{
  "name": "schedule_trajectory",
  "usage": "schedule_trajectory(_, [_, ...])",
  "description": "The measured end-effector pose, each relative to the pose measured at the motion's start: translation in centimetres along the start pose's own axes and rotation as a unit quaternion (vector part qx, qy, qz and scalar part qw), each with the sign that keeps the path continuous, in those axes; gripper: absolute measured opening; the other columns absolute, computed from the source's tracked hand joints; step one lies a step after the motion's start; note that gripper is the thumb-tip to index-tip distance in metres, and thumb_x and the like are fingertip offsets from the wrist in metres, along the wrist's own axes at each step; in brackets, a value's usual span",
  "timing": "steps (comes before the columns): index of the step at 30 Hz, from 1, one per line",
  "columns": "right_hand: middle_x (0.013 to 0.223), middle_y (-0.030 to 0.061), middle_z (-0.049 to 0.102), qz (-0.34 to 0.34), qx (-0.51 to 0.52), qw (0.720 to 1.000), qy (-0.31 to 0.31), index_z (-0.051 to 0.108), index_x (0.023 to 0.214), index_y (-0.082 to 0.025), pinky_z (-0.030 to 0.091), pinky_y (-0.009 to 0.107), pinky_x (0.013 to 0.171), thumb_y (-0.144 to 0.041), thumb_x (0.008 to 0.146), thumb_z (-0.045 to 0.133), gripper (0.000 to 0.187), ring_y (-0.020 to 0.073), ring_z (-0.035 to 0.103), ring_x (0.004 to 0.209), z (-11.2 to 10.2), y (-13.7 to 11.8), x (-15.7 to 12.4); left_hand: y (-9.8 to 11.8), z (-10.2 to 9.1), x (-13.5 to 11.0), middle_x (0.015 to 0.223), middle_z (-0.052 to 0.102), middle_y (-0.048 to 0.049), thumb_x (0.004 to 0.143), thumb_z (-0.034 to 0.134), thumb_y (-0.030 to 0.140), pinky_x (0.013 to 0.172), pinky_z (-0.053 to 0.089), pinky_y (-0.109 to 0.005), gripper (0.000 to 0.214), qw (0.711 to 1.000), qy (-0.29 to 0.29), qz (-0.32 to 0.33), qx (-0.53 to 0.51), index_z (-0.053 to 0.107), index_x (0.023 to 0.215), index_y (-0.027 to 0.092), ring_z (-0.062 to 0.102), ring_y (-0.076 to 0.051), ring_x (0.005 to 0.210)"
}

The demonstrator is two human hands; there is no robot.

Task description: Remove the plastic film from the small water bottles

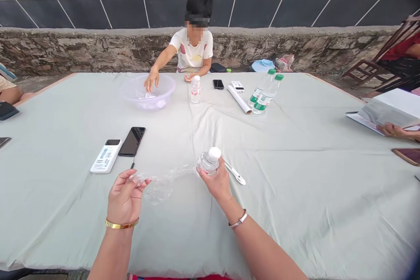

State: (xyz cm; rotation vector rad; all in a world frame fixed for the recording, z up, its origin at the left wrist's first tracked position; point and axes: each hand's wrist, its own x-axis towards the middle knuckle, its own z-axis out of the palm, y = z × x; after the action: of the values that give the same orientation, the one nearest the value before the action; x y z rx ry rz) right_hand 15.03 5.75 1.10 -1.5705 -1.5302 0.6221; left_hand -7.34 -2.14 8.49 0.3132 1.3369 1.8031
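the right hand (218,182) is clamping round the bottle (206,165), just past twelve o'clock in front of the person, its white cap (215,153) pointing up. the left hand (124,194), nearer eleven, is pinching clear film (159,189) between its fingertips — the film is trailing toward the bottle, though i can't tell whether it's sticking there.

the bottle is looking like smooth, thin plastic: i'm expecting it to be slippery and to give under a hard squeeze, but not to break. i can't tell how full it is, so i'm not judging its weight. its sides are offering the best hold, where the right hand is gripping. the film is seeming nearly weightless, limp and easily torn — a light pinch at an edge is suiting it best.

a cutter (236,174) is lying at about four o'clock from the bottle, close by the right hand. a phone (132,141) is resting near twelve from the left hand. at twelve across the table, a co-worker (195,50) is reaching into a bowl (130,95).
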Motion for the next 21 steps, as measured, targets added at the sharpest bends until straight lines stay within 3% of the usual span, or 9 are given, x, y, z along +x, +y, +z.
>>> schedule_trajectory(3, [0.108,0.0130,0.064,0.011,-0.011,0.999,0.031,0.041,0.126,-0.017,0.049,0.044,0.079,-0.048,0.063,0.069,0.075,0.0307,0.062,0.096,-0.4,0.5,1.2,-0.2,-0.3,0.5,0.051,0.054,0.0075,0.054,0.065,0.014,0.067,0.053,-0.035,0.015,0.999,0.046,0.002,-0.026,0.056,0.065,0.019,0.048,-0.007,0.044])
schedule_trajectory(5, [0.110,0.0121,0.064,-0.002,-0.020,0.998,0.055,0.042,0.126,-0.017,0.049,0.043,0.079,-0.048,0.064,0.067,0.074,0.0297,0.062,0.096,-0.6,0.7,1.7,-0.2,-0.5,1.1,0.046,0.049,0.0080,0.052,0.060,0.010,0.065,0.051,-0.032,0.015,0.993,0.102,0.022,-0.054,0.055,0.062,0.019,0.045,-0.006,0.044])
schedule_trajectory(7, [0.113,0.0116,0.063,-0.017,-0.030,0.997,0.069,0.042,0.127,-0.018,0.050,0.042,0.080,-0.048,0.064,0.067,0.074,0.0292,0.062,0.099,-0.7,0.9,2.0,-0.2,-0.6,1.7,0.042,0.043,0.0088,0.050,0.059,0.007,0.065,0.051,-0.030,0.017,0.990,0.119,0.026,-0.069,0.056,0.062,0.019,0.043,-0.006,0.043])
schedule_trajectory(9, [0.115,0.0118,0.062,-0.022,-0.040,0.997,0.061,0.041,0.129,-0.018,0.050,0.042,0.080,-0.047,0.065,0.066,0.074,0.0292,0.062,0.100,-0.8,1.2,2.3,-0.3,-0.4,1.7,0.046,0.046,0.0081,0.051,0.062,0.009,0.066,0.051,-0.030,0.016,0.996,0.069,-0.002,-0.057,0.057,0.062,0.019,0.043,-0.006,0.044])
schedule_trajectory(13, [0.123,0.0161,0.058,-0.051,-0.064,0.996,0.025,0.034,0.137,-0.015,0.051,0.046,0.083,-0.050,0.067,0.068,0.085,0.0320,0.059,0.107,-2.5,1.4,2.0,-0.1,0.4,0.1,0.060,0.051,0.0046,0.056,0.074,0.021,0.065,0.050,-0.031,0.015,0.988,-0.118,-0.100,-0.008,0.060,0.062,0.017,0.050,-0.008,0.051])
schedule_trajectory(17, [0.120,0.0130,0.060,-0.163,-0.040,0.984,0.056,0.050,0.125,-0.021,0.048,0.046,0.088,-0.047,0.079,0.059,0.053,0.0295,0.055,0.113,-5.2,-0.9,-1.2,1.5,1.6,-2.6,0.065,0.048,0.0032,0.064,0.074,0.031,0.067,0.050,-0.031,0.020,0.967,-0.222,-0.123,-0.007,0.061,0.060,0.016,0.050,-0.009,0.055])
schedule_trajectory(18, [0.121,0.0118,0.059,-0.201,-0.010,0.979,0.015,0.049,0.126,-0.023,0.047,0.045,0.091,-0.048,0.080,0.059,0.054,0.0282,0.053,0.115,-5.2,-1.9,-2.2,2.0,1.9,-3.3,0.065,0.047,0.0027,0.066,0.074,0.032,0.066,0.050,-0.031,0.021,0.959,-0.249,-0.132,-0.006,0.060,0.059,0.016,0.050,-0.009,0.056])
schedule_trajectory(20, [0.128,0.0139,0.054,-0.259,0.035,0.956,-0.136,0.035,0.138,-0.020,0.040,0.046,0.099,-0.055,0.068,0.068,0.084,0.0293,0.050,0.120,-4.2,-3.9,-4.1,2.9,2.5,-4.6,0.064,0.046,0.0015,0.069,0.072,0.033,0.060,0.049,-0.029,0.023,0.939,-0.308,-0.151,-0.006,0.061,0.058,0.017,0.051,-0.011,0.058])
schedule_trajectory(21, [0.125,0.0136,0.056,-0.259,0.045,0.944,-0.201,0.032,0.139,-0.019,0.037,0.047,0.102,-0.054,0.065,0.070,0.091,0.0285,0.052,0.116,-3.2,-4.8,-4.8,3.3,2.8,-5.0,0.063,0.047,0.0010,0.070,0.071,0.035,0.058,0.048,-0.029,0.023,0.932,-0.330,-0.150,-0.006,0.061,0.059,0.017,0.052,-0.012,0.058])
